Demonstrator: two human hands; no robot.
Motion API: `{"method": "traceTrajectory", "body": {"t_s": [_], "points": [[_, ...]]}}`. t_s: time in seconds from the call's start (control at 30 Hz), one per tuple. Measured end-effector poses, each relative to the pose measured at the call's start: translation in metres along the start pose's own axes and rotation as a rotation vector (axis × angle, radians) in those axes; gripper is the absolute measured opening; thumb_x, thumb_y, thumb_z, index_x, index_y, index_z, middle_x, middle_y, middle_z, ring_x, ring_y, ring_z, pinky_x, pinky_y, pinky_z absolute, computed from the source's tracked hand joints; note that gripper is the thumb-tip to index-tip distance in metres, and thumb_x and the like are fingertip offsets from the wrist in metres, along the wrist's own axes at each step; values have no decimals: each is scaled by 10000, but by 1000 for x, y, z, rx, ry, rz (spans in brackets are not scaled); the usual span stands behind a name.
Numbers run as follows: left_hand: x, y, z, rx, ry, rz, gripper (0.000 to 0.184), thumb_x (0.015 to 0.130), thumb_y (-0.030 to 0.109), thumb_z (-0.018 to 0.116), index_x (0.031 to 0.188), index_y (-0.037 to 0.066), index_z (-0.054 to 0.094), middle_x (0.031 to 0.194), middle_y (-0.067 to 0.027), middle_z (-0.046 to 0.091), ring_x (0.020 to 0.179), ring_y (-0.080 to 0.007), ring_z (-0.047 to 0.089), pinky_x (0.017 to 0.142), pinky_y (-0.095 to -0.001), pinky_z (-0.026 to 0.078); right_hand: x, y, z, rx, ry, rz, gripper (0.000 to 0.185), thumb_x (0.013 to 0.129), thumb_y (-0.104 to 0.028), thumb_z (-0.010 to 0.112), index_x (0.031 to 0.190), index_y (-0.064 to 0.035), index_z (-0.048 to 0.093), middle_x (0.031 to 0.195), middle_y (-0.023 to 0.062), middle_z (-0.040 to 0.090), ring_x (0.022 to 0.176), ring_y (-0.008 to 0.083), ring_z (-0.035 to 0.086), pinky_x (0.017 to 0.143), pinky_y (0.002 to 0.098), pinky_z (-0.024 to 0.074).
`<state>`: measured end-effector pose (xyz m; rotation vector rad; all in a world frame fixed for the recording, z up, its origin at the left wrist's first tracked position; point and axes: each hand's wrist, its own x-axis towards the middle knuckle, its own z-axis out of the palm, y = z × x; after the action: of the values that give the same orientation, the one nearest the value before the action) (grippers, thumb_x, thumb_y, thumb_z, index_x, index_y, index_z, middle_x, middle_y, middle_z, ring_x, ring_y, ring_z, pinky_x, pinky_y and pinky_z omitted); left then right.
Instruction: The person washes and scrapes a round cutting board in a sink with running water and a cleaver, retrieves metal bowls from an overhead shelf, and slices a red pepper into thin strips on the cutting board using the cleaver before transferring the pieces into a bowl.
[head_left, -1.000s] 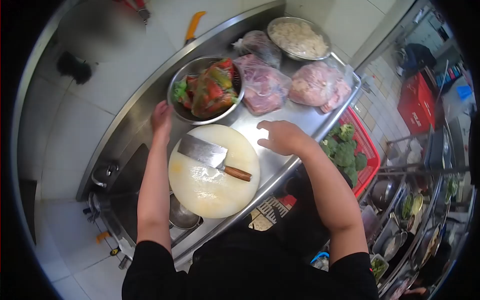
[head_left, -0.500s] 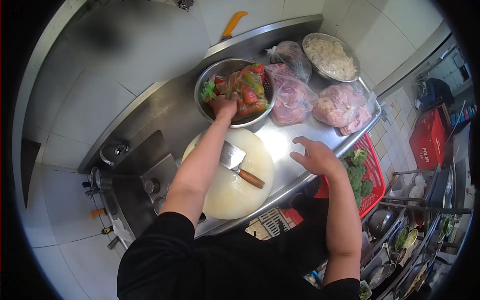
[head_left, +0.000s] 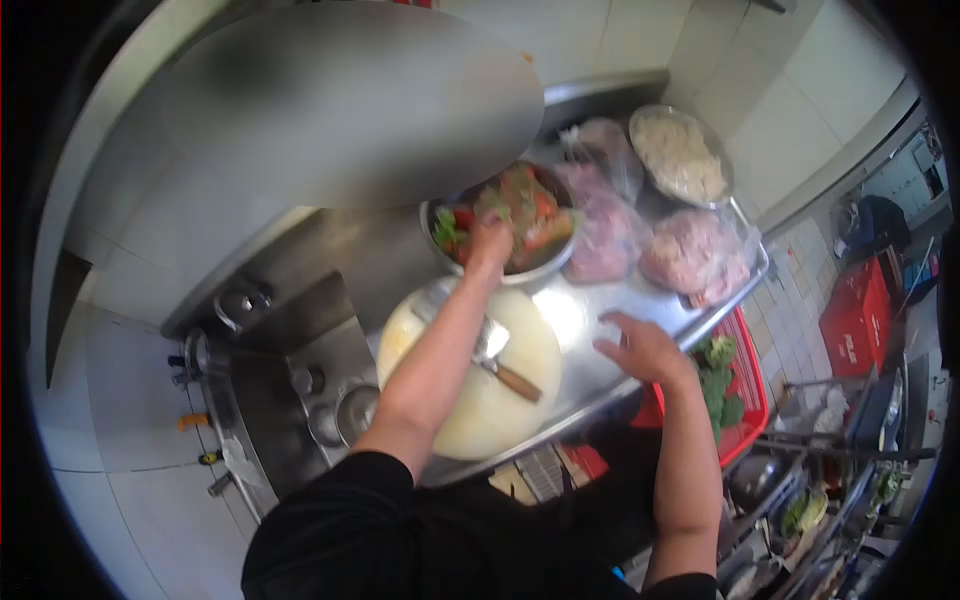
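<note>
My left hand (head_left: 490,240) reaches into a metal colander (head_left: 540,274), its fingers curled on a clear plastic bag of red and green peppers (head_left: 538,205). Motion blur softens the fingertips there. Just below lies a round, pale cutting board (head_left: 475,425) with a cleaver (head_left: 517,383) flat on it; my forearm crosses above the board and hides part of its left side. My right hand (head_left: 645,350) holds nothing and hovers with fingers apart over the steel counter, near the red basket (head_left: 760,405) of broccoli (head_left: 712,390).
Plastic bags of pink meat (head_left: 695,258) sit right of the colander, by a metal bowl of pale pieces (head_left: 680,158). A sink (head_left: 315,345) with small metal bowls (head_left: 357,410) lies left. Shelving with food containers (head_left: 805,510) stands at lower right.
The camera view has shifted, so the counter appears lower and further right. My left hand stays on the pepper bag, slightly further into the colander. My right hand remains apart from objects.
</note>
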<state>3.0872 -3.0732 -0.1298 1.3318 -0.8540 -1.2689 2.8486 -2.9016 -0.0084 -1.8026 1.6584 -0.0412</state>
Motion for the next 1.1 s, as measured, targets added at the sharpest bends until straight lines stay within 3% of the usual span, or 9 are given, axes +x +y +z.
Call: {"method": "traceTrajectory", "body": {"t_s": [0.13,0.23,0.3,0.43,0.63,0.73,0.8,0.9,1.1], "points": [[55,-63,-7,462,-155,184,292,943,168,579,1186,30,664,1155,-126,692,1051,-231,632,880,-383,506,12,14,9,-80,48,-92,550,915,-472,661,1309,-92,603,988,248,720,990,432,674,878,502,521],[-16,67,-10,994,-397,173,555,916,409,670,1288,1,610,1237,-220,655,1019,-302,656,946,-414,500,15,3,7,-67,37,-88,569,912,-483,658,1327,-97,599,1016,239,724,1006,424,676,902,489,522],[-6,48,-26,1054,-156,688,576,904,379,700,1331,10,589,1289,-211,621,1029,-332,657,971,-409,502,22,2,7,-89,25,-92,570,912,-480,653,1340,-107,594,1042,229,723,1035,418,670,916,479,519],[-105,235,-61,597,-281,880,473,915,213,675,1341,27,592,1315,-205,615,1070,-350,673,951,-407,528,32,-4,5,-79,-30,-69,593,911,-511,645,1349,-114,599,1173,239,690,1093,416,651,960,459,505],[-186,392,-142,734,232,1794,277,809,28,742,1085,49,725,1071,-106,702,985,-256,670,854,-350,538,63,10,13,-128,-5,-156,579,912,-510,643,1320,-99,634,1266,234,661,1200,389,615,1029,445,479],[-195,450,-154,918,463,1832,301,795,62,765,1093,53,722,1019,-102,708,1018,-291,660,949,-384,503,69,10,14,-159,-34,-92,598,911,-535,635,1333,-111,626,1323,223,634,1249,383,585,1063,444,455],[-186,476,-158,1329,560,1862,308,794,121,784,1090,63,720,1017,-111,711,1023,-320,646,1019,-433,447,76,14,21,-173,-22,-108,603,911,-541,633,1337,-114,624,1329,219,631,1251,382,584,1064,445,454],[-151,492,-178,1497,366,1610,323,797,164,791,1094,63,716,1057,-131,706,1027,-330,646,1059,-450,400,86,13,26,-190,-35,-127,619,912,-551,632,1347,-110,614,1339,213,627,1257,379,582,1066,447,453],[-143,505,-177,1197,288,1405,330,806,106,748,1105,-13,679,1085,-175,695,1029,-366,649,892,-391,514,89,8,24,-131,-10,-169,641,923,-527,625,1368,-67,597,1371,195,614,1282,369,564,1087,421,433]]}}
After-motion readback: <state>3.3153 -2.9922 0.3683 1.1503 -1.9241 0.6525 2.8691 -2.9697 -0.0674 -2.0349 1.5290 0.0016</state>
